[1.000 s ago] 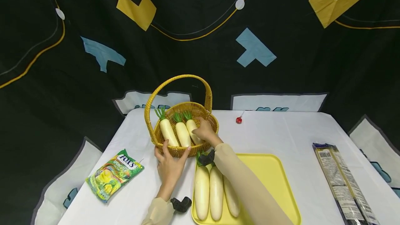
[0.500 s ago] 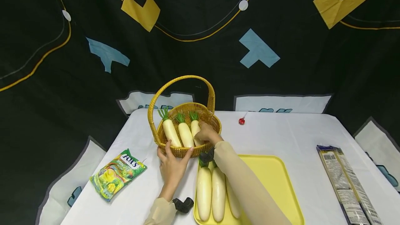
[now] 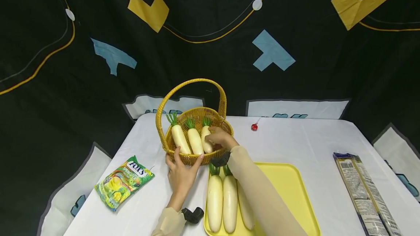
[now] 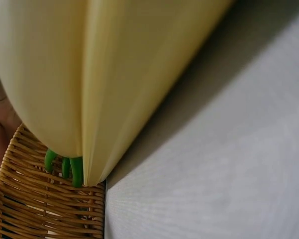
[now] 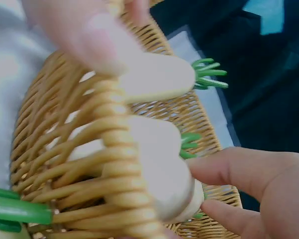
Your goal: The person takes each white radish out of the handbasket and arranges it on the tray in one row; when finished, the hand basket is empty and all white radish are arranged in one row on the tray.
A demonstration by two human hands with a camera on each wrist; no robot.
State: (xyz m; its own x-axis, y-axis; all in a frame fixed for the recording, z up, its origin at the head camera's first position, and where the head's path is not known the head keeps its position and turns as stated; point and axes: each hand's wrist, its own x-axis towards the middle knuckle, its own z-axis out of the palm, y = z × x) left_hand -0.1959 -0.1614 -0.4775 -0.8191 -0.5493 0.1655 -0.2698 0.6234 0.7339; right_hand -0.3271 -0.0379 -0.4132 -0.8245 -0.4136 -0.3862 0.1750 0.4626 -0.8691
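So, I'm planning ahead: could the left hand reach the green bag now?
Probably yes: nothing visible stands between the left hand and the green bag, though it would first leave the basket.

Spreads out as a white-covered table (image 3: 275,139) with rounded far corners. Bears a wicker basket (image 3: 189,160) toward the far edge and, just nearer, a yellow tray (image 3: 283,183). Carries a green bag (image 3: 124,183) lying aslant at the left, a small red ball (image 3: 254,127) near the far edge, and a long flat package (image 3: 364,192) at the right.
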